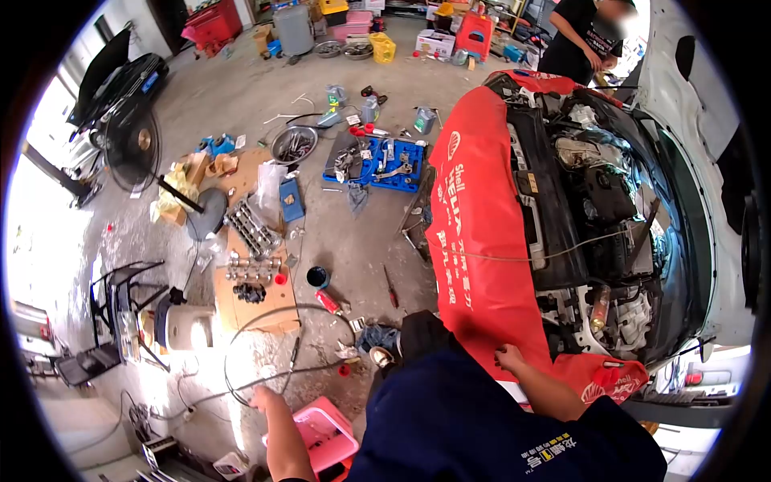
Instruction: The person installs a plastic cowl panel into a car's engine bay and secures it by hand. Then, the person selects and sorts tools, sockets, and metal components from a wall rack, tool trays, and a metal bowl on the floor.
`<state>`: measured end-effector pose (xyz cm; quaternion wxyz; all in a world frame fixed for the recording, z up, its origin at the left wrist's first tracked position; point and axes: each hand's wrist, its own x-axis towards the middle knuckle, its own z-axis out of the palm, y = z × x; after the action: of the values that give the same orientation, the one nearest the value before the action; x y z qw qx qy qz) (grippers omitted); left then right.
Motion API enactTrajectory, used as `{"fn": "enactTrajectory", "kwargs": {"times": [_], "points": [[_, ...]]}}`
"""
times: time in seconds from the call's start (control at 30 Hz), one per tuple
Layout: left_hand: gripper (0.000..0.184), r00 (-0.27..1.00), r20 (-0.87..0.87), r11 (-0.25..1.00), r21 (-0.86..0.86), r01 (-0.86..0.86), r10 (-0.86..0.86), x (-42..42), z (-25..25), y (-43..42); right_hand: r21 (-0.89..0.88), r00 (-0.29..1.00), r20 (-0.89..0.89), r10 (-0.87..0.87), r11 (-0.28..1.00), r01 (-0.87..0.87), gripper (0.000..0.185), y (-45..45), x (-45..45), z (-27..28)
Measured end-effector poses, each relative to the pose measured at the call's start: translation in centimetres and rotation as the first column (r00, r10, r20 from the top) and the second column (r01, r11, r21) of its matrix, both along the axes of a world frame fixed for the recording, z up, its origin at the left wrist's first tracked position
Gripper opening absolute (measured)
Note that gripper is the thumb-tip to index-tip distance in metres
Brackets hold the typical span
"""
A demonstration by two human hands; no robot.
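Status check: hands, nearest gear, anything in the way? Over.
Left hand near pink bin. Right hand at red cover, contact unclear. Possible snag: dark hose by left hand.

Single head-worn view, wide, facing forward and steeply down. Wearer's navy-blue cloth shirt [482,410] very close, bottom centre; red sheet cover [480,209] near, right of centre; grey concrete floor [353,249] farther, mid-frame.
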<state>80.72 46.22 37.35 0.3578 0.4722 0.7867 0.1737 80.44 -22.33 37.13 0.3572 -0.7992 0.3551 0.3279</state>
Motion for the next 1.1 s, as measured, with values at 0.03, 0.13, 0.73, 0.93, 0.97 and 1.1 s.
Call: {"fn": "enactTrajectory", "kwargs": {"times": [0.03,0.13,0.73,0.93,0.97,1.1], "points": [[0.064,0.995,0.030,0.995,0.046,0.091,-0.092,3.4,-2.3,1.6,0.004,1.000,-0.005,-0.014,1.000,0.014,0.029,1.1,1.0,-0.3],[0.063,0.986,0.040,0.980,0.122,0.156,-0.162,14.3,-2.6,0.7,0.051,0.997,0.029,-0.077,0.996,0.076,0.031,3.6,4.0,-1.6],[0.071,0.991,0.111,0.984,-0.169,-0.049,0.068,39.4,-5.9,3.1,0.464,0.969,0.195,-0.154,0.885,0.047,0.029,12.7,56.2,-5.5],[0.060,0.999,0.027,0.986,-0.163,0.042,-0.038,53.3,-5.9,4.5,0.416,0.933,0.202,-0.299,0.888,0.194,0.032,13.3,67.3,-3.3],[0.059,0.998,0.043,0.989,-0.141,0.055,-0.050,55.4,-6.3,4.5,0.415,0.935,0.197,-0.294,0.890,0.192,0.032,12.8,67.5,-3.9],[0.047,0.974,0.177,0.987,-0.048,0.152,-0.141,61.2,-13.0,8.6,0.264,0.881,-0.070,-0.469,0.842,0.470,0.027,12.0,64.9,-4.9]]}}
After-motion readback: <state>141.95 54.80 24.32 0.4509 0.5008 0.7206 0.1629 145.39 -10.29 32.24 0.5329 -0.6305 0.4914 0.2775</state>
